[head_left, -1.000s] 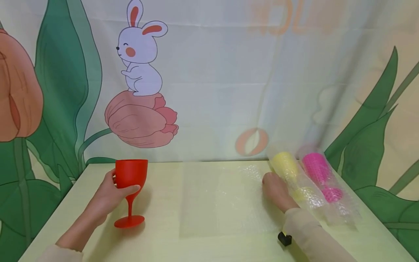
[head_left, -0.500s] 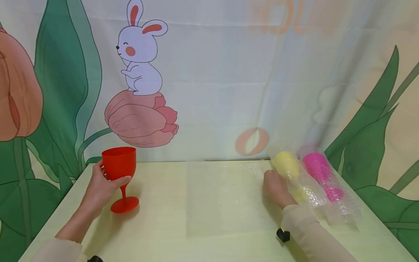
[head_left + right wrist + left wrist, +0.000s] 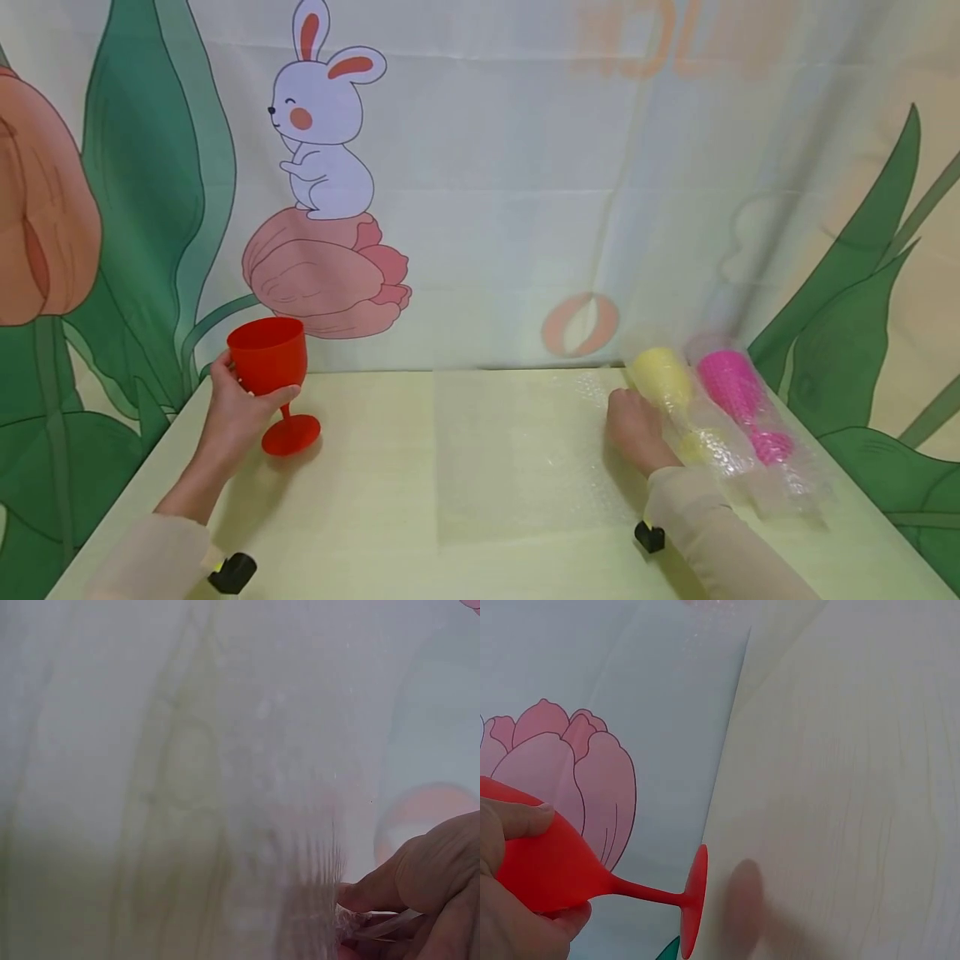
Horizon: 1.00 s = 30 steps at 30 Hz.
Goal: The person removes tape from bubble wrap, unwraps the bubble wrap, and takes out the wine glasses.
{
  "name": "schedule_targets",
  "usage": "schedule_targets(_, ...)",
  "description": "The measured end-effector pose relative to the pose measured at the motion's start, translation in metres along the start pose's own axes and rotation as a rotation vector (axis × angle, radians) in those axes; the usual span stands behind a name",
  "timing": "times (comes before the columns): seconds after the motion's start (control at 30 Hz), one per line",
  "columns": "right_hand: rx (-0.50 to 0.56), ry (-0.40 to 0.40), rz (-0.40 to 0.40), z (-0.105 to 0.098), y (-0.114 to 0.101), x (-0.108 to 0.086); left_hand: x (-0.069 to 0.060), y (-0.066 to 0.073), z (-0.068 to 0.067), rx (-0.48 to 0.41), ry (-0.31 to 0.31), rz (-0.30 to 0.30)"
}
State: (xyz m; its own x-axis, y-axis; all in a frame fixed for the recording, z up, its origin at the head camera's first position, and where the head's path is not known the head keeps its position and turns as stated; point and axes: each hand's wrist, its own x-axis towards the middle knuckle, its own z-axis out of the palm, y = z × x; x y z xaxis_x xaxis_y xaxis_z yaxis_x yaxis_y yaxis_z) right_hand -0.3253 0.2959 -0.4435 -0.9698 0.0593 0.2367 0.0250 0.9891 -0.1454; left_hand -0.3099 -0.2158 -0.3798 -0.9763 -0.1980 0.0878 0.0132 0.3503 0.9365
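Note:
A red goblet is gripped round its bowl by my left hand at the table's left; it tilts, rim towards the back left. In the left wrist view the goblet's bowl lies between thumb and fingers, its foot over the table beside a shadow. My right hand is curled at the right edge of a clear bubble wrap sheet. The right wrist view shows my right hand pinching crumpled clear film between thumb and fingers.
Right of my right hand lie a yellow goblet and a pink goblet, both wrapped in bubble wrap. A printed curtain hangs behind the table. Black devices are strapped at both sleeves.
The red goblet has moved left and up in the head view with my left hand, and its rim now shows more. The wrap's left edge has shifted slightly right; my right hand has barely moved.

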Motion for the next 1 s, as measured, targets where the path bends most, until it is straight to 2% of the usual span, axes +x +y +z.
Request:
schedule_targets(0.2,0.0,0.013,-0.013,0.001,0.002,0.001,0.006,-0.004,0.005,-0.012,0.055,-0.023)
schedule_targets(0.47,-0.004,0.031,-0.046,0.005,0.007,0.003,0.016,-0.01,0.009,-0.018,0.079,-0.037)
schedule_targets(0.67,-0.018,0.059,-0.078,0.006,0.008,0.002,0.025,-0.014,0.017,-0.031,0.098,-0.055)
schedule_targets(1.0,-0.025,0.042,-0.076,0.006,0.007,0.003,0.027,-0.017,0.027,-0.026,0.129,-0.057)
